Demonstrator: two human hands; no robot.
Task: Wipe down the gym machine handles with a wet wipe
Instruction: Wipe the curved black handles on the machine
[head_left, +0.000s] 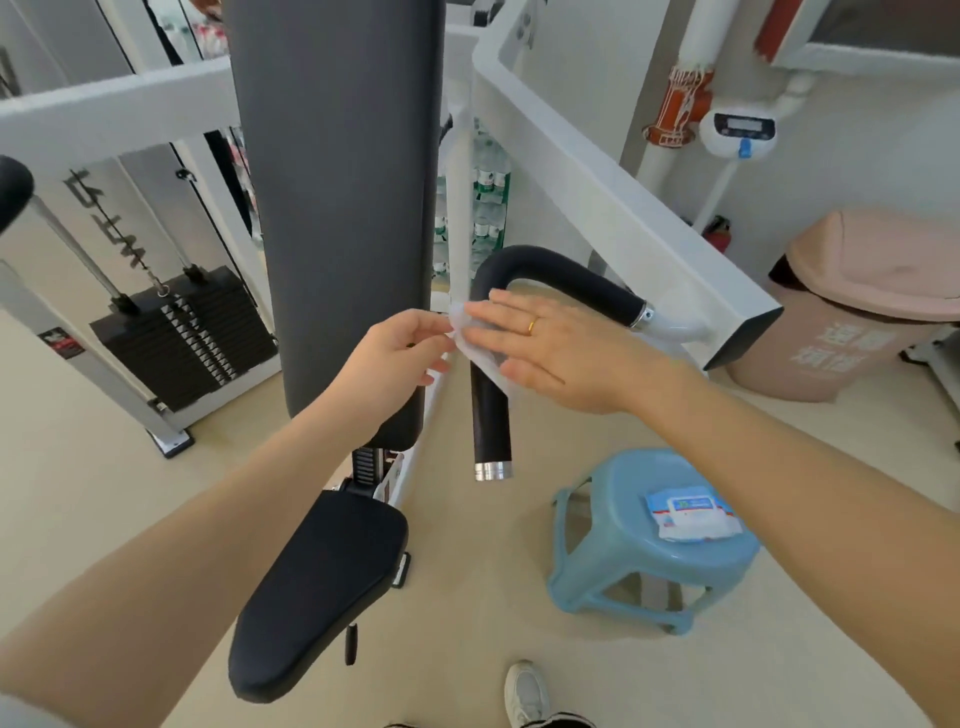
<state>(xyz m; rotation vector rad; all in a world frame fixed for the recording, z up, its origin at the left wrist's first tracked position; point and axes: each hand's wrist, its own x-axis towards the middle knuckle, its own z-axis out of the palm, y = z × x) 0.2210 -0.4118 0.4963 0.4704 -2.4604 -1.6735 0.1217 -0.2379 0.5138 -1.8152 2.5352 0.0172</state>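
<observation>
Tall grey back pad (337, 208) upright, just behind and left of left hand. White machine frame (597, 208) running behind and right of right hand. Pink bin (852, 312) well right of right hand, beyond frame end. Black seat pad (322, 587) below left forearm. Weight stack (182, 338) well left of left hand. Blue plastic stool (654, 535) under right forearm, wipe pack (691, 514) lying on top of it. Black curved handle (491, 405) arching from frame, down leg passing behind right hand (chrome cap at bottom end, below both hands). Right hand (561, 353) flat, fingers straight, pressing wet wipe (475, 345) against handle's vertical section; gold ring on one finger. Left hand (395, 358) just left of handle, fingertips pinching wipe's left edge. Wipe between both hands, draped over handle below the bend. White shoe (527, 693) on floor, well below hands.
</observation>
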